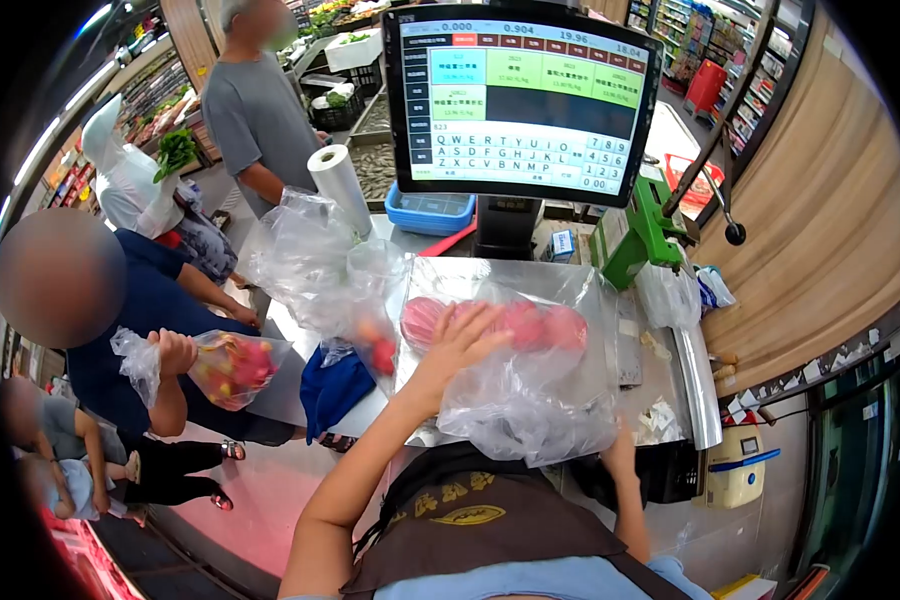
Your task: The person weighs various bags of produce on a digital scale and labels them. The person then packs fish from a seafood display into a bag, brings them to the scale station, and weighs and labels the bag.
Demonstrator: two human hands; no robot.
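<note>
A clear plastic bag [530,415] lies on the metal weighing plate [590,275], with several round pinkish-red fruits [520,325] in its far part. My left hand [467,340] rests over the fruits at the left, fingers spread and slightly blurred. Nearer to me, the loose end of the bag bunches up. Low at the right edge of this bag is my right hand [618,455], its fingers mostly hidden. Behind the plate stands a scale screen [525,105] showing 0.904, 19.96 and 18.04.
Other clear bags [305,260], a plastic roll [340,190] and blue trays [430,210] are at the left. A green bag-sealing device [635,235] stands at the right. Across the counter, a person in dark blue [155,290] holds bagged red-yellow fruit [235,370]; more people stand behind.
</note>
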